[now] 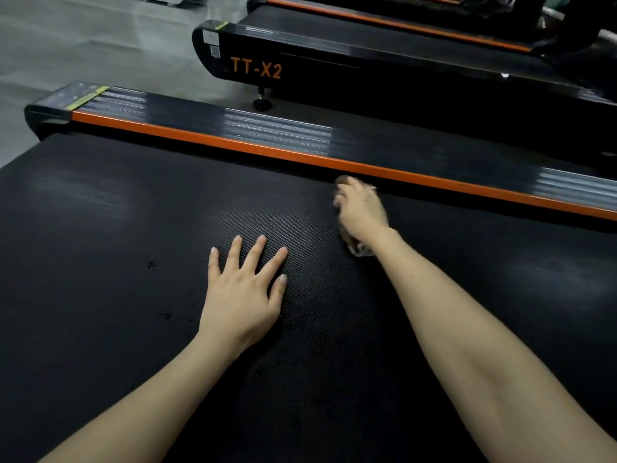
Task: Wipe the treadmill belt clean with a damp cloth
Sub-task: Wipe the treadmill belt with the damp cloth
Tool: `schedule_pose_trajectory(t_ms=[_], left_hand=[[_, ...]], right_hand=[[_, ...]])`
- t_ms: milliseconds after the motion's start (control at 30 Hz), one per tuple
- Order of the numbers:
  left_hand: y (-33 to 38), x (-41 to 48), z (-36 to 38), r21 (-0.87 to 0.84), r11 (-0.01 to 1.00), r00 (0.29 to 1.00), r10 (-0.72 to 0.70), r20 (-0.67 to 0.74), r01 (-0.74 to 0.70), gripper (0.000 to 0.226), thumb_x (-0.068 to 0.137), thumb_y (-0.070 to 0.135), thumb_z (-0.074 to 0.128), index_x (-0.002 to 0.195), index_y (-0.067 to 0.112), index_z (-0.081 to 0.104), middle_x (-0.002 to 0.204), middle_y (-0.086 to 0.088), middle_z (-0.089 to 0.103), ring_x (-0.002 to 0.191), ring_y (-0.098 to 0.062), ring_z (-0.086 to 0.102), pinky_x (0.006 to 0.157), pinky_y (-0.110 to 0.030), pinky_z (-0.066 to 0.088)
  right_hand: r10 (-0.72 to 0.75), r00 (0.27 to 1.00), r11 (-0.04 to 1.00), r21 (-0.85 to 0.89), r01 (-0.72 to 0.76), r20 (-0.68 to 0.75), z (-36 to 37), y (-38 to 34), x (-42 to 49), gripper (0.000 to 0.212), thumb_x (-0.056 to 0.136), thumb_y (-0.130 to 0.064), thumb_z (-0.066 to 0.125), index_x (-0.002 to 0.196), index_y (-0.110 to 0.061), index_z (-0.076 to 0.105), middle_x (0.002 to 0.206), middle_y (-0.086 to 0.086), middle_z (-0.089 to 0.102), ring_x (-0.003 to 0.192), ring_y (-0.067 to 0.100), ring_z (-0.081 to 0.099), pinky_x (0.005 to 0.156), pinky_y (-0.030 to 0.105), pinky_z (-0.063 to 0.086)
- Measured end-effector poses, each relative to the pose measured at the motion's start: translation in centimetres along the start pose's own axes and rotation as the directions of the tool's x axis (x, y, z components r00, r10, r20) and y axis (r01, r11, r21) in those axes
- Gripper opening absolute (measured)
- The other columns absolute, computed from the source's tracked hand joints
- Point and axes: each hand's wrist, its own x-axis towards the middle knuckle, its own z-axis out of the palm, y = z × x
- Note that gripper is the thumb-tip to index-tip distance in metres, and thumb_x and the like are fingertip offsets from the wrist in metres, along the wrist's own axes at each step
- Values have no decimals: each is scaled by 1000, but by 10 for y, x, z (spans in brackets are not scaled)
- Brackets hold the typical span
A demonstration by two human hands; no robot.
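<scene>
The black treadmill belt (133, 228) ran left to right beneath both arms, left hand (243, 289) splayed flat on it, blurred right hand (362, 212) farther out over the pale cloth (360, 250) beside the orange rail (233, 142), grip impossible to tell.

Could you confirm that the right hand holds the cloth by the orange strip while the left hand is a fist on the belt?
Not quite: in the head view the left hand lies flat on the belt, fingers spread. The right hand does hold the cloth by the orange strip.
</scene>
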Motion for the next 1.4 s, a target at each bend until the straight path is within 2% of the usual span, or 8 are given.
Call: schedule_pose_trajectory(t_ms=[133, 233, 467, 600, 800, 1100, 1267, 1400], left_hand=[[2, 1, 1, 8, 1000, 1000, -7, -1, 7, 66, 86, 56, 2, 144, 41, 29, 156, 0, 24, 145, -31, 11, 115, -55, 2], [6, 2, 0, 17, 1000, 1000, -19, 17, 18, 68, 84, 56, 1, 144, 40, 30, 156, 0, 24, 145, -32, 11, 115, -56, 2], [5, 3, -1, 23, 1000, 1000, -14, 27, 14, 70, 82, 56, 0, 144, 41, 29, 156, 0, 23, 144, -32, 11, 115, -55, 3], [4, 1, -4, 24, 999, 999, -21, 35, 20, 56, 92, 53, 11, 145, 42, 25, 157, 1, 19, 145, -29, 8, 115, -53, 2], [5, 5, -7, 14, 1000, 999, -21, 47, 21, 50, 98, 46, 24, 147, 38, 25, 158, 0, 18, 145, -31, 7, 116, -54, 0], [11, -40, -37, -46, 998, 989, 32, -141, -38, 46, 98, 39, 37, 142, 27, 41, 148, -4, 41, 139, -33, 28, 115, -54, 7], [-2, -92, -36, -33, 998, 998, -59, -35, 58, 45, 99, 39, 34, 143, 28, 39, 151, -1, 34, 141, -32, 22, 115, -53, 6], [-7, -123, -30, 29, 994, 990, -111, 89, 109, 49, 100, 45, 24, 148, 35, 23, 158, 4, 15, 145, -30, 7, 115, -54, 2]], right_hand=[[250, 962, 961, -90, -261, -112, -30, 74, -22, 33, 93, -19, 40, 112, -2, 62, 131, 17, 51, 118, 38, 46, 103, 42, 31], [302, 946, 941, -124, -316, -119, -32, 67, -29, 32, 97, -17, 40, 118, -4, 59, 140, 14, 44, 124, 38, 39, 108, 44, 25], [-146, 989, 989, 36, 146, 18, -6, -35, -118, 38, 92, -19, 44, 119, 1, 61, 137, 20, 49, 129, 41, 41, 115, 46, 18], [-291, 948, 956, -5, 294, 132, -35, -8, -192, 42, 91, -27, 40, 117, -3, 63, 135, 16, 52, 127, 38, 44, 113, 44, 24], [197, 980, 978, -69, -198, -19, -82, 79, -222, 37, 98, -20, 37, 121, -1, 59, 143, 12, 44, 140, 24, 27, 116, 45, 15], [224, 974, 970, -89, -227, -43, -78, 76, -227, 36, 100, -22, 37, 129, -9, 54, 150, 9, 33, 139, 28, 27, 116, 44, 14], [-58, 998, 998, -19, 58, 1, -69, 5, -293, 38, 93, -23, 41, 115, -1, 64, 136, 19, 50, 127, 39, 43, 114, 41, 17], [-390, 903, 920, 100, 378, 182, -57, -40, -343, 42, 93, -29, 39, 119, -6, 63, 138, 11, 50, 133, 34, 37, 115, 47, 19]])
